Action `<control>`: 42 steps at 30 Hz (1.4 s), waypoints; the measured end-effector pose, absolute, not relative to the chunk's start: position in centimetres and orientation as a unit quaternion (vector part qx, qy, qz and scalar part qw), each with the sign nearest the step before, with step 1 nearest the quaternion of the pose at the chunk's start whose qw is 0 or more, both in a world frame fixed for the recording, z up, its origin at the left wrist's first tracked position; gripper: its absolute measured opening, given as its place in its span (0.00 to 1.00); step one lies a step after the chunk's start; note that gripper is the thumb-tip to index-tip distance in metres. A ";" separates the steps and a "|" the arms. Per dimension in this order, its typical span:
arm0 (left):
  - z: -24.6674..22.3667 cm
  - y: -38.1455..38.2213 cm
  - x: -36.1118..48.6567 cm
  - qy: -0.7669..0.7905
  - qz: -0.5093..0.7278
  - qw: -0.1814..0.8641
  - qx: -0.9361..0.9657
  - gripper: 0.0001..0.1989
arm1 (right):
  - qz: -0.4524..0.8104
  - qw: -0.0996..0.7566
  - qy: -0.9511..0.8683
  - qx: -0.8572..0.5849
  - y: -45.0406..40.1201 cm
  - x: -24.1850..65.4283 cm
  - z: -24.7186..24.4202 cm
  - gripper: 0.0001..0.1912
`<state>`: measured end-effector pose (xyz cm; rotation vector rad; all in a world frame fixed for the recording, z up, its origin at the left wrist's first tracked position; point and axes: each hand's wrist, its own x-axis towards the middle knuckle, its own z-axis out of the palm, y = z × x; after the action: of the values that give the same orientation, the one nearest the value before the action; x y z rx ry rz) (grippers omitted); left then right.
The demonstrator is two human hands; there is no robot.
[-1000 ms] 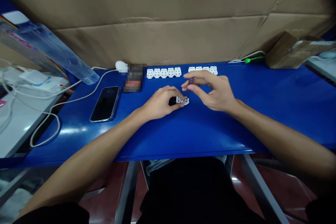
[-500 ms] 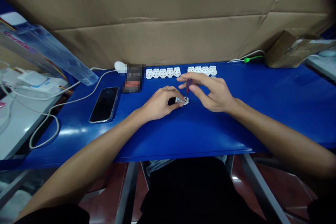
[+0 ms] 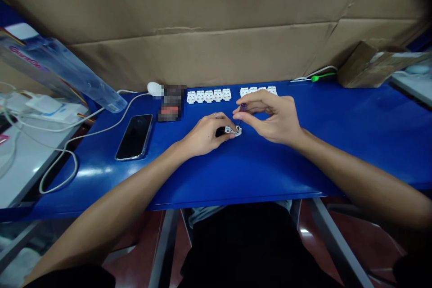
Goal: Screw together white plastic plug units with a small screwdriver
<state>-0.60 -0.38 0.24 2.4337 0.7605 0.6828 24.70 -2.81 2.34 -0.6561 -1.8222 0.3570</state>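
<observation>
My left hand (image 3: 206, 134) pinches a small white plastic part (image 3: 238, 131) against the blue table (image 3: 236, 171). Fingers and thumb cover much of that part. My right hand (image 3: 275, 119) grips the purple handle of a small screwdriver (image 3: 243, 108) between thumb and fingers. Its shaft points down, and the tip meets the white part beside my left fingertips. Behind my hands stands a row of several similar white parts (image 3: 209, 95). A second group of white parts (image 3: 253, 91) is partly hidden behind my right hand.
A phone (image 3: 135, 137) lies to the left, near a blurred dark pack (image 3: 170, 103). A white cable (image 3: 76, 162) loops over the left side. A plastic bottle (image 3: 79, 72) leans at the back left. At the back right are a green-handled tool (image 3: 315, 78) and a cardboard box (image 3: 364, 65).
My right thumb and fingers have closed in around the screwdriver handle, where they were more spread. The left hand and the white part stay nearly in place; the view has shifted slightly.
</observation>
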 end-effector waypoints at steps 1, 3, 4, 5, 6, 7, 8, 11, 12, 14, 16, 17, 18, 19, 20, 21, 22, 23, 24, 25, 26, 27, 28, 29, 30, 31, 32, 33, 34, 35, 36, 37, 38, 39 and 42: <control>0.3 -0.4 -0.6 0.277 0.252 0.248 0.893 0.06 | 0.146 0.545 -0.782 -0.266 -2.7 24.8 2.3 0.13; 0.3 -0.4 -0.6 0.275 0.254 0.247 0.894 0.06 | 0.139 0.522 -0.805 -0.243 -2.5 25.0 2.4 0.16; 0.3 -0.4 -0.6 0.274 0.254 0.245 0.894 0.06 | 0.141 0.507 -0.817 -0.236 -2.4 25.1 2.4 0.18; 0.3 -0.4 -0.6 0.274 0.254 0.243 0.895 0.06 | 0.148 0.493 -0.826 -0.231 -2.3 25.3 2.4 0.19; 0.4 -0.4 -0.6 0.275 0.253 0.242 0.896 0.06 | 0.160 0.479 -0.834 -0.225 -2.2 25.4 2.5 0.19; 0.4 -0.4 -0.5 0.275 0.252 0.240 0.896 0.06 | 0.176 0.466 -0.839 -0.218 -2.2 25.5 2.5 0.19; 0.4 -0.5 -0.5 0.274 0.251 0.240 0.897 0.06 | 0.198 0.456 -0.841 -0.214 -2.1 25.5 2.6 0.19; 0.5 -0.4 -0.5 0.269 0.253 0.243 0.897 0.05 | 0.278 0.438 -0.828 -0.212 -2.1 25.6 2.7 0.18; 0.5 -0.4 -0.4 0.267 0.254 0.244 0.897 0.05 | 0.305 0.437 -0.818 -0.213 -2.0 25.6 2.7 0.17; 0.5 -0.3 -0.4 0.263 0.254 0.244 0.898 0.05 | 0.358 0.445 -0.795 -0.205 -2.0 25.5 2.7 0.15; 0.5 -0.3 -0.5 0.261 0.251 0.245 0.900 0.06 | 0.400 0.453 -0.773 -0.192 -1.9 25.5 2.7 0.13; 0.6 -0.3 -0.5 0.260 0.247 0.245 0.901 0.07 | 0.414 0.458 -0.763 -0.189 -1.8 25.5 2.7 0.13; 0.6 -0.3 -0.5 0.261 0.244 0.246 0.901 0.07 | 0.425 0.462 -0.755 -0.189 -1.7 25.5 2.7 0.13; 0.7 -0.3 -0.5 0.263 0.239 0.246 0.902 0.07 | 0.433 0.465 -0.748 -0.189 -1.7 25.5 2.7 0.13; 0.7 -0.3 -0.6 0.267 0.234 0.245 0.902 0.08 | 0.440 0.468 -0.743 -0.189 -1.6 25.5 2.8 0.13; 0.8 -0.3 -0.6 0.271 0.230 0.243 0.902 0.08 | 0.446 0.468 -0.739 -0.189 -1.6 25.5 2.9 0.13; 0.8 -0.3 -0.6 0.275 0.227 0.241 0.903 0.08 | 0.452 0.466 -0.737 -0.188 -1.7 25.5 3.0 0.14; 0.8 -0.3 -0.7 0.277 0.226 0.238 0.903 0.08 | 0.457 0.461 -0.737 -0.189 -1.7 25.5 3.1 0.14; 0.7 -0.2 -0.7 0.278 0.225 0.236 0.904 0.07 | 0.460 0.457 -0.737 -0.191 -1.8 25.4 3.2 0.14; 0.7 -0.2 -0.7 0.277 0.226 0.235 0.904 0.07 | 0.461 0.453 -0.738 -0.194 -1.9 25.4 3.3 0.15; 0.6 -0.2 -0.7 0.276 0.229 0.234 0.904 0.07 | 0.461 0.452 -0.738 -0.197 -2.0 25.3 3.4 0.15; 0.6 -0.1 -0.7 0.275 0.231 0.233 0.904 0.07 | 0.461 0.451 -0.738 -0.200 -2.1 25.3 3.5 0.15; 0.5 -0.1 -0.7 0.275 0.233 0.230 0.904 0.07 | 0.459 0.451 -0.738 -0.203 -2.2 25.2 3.5 0.15; 0.5 -0.1 -0.7 0.276 0.233 0.228 0.904 0.08 | 0.456 0.454 -0.737 -0.206 -2.3 25.2 3.5 0.14; 0.4 -0.1 -0.7 0.278 0.232 0.226 0.904 0.07 | 0.451 0.459 -0.736 -0.210 -2.4 25.1 3.5 0.14; 0.4 -0.2 -0.6 0.280 0.232 0.223 0.904 0.07 | 0.446 0.463 -0.735 -0.215 -2.4 25.1 3.5 0.14; 0.4 -0.2 -0.6 0.285 0.232 0.222 0.903 0.07 | 0.440 0.469 -0.733 -0.220 -2.4 25.0 3.4 0.14; 0.3 -0.3 -0.5 0.290 0.233 0.221 0.902 0.07 | 0.434 0.475 -0.731 -0.225 -2.4 25.0 3.3 0.14; 0.2 -0.4 -0.5 0.296 0.236 0.220 0.899 0.07 | 0.429 0.480 -0.730 -0.229 -2.4 24.9 3.3 0.14; 0.1 -0.5 -0.4 0.304 0.240 0.219 0.896 0.07 | 0.425 0.484 -0.728 -0.233 -2.4 24.9 3.2 0.14; 0.0 -0.6 -0.4 0.314 0.247 0.217 0.891 0.07 | 0.419 0.489 -0.727 -0.238 -2.3 24.8 3.1 0.13; -0.1 -0.7 -0.3 0.326 0.255 0.217 0.884 0.07 | 0.410 0.496 -0.725 -0.245 -2.2 24.8 3.0 0.13; -0.2 -0.8 -0.3 0.337 0.265 0.217 0.877 0.07 | 0.400 0.505 -0.722 -0.254 -2.1 24.8 3.0 0.13; -0.3 -0.8 -0.2 0.346 0.274 0.218 0.870 0.07 | 0.391 0.513 -0.718 -0.262 -2.0 24.8 2.9 0.13; -0.5 -0.6 -0.3 0.343 0.289 0.237 0.862 0.07 | 0.384 0.526 -0.709 -0.270 -1.7 24.9 2.8 0.14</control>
<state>-0.27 -0.58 -0.48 2.3628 0.9399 0.7920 24.95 -1.70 2.82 -0.6458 -1.6959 0.9174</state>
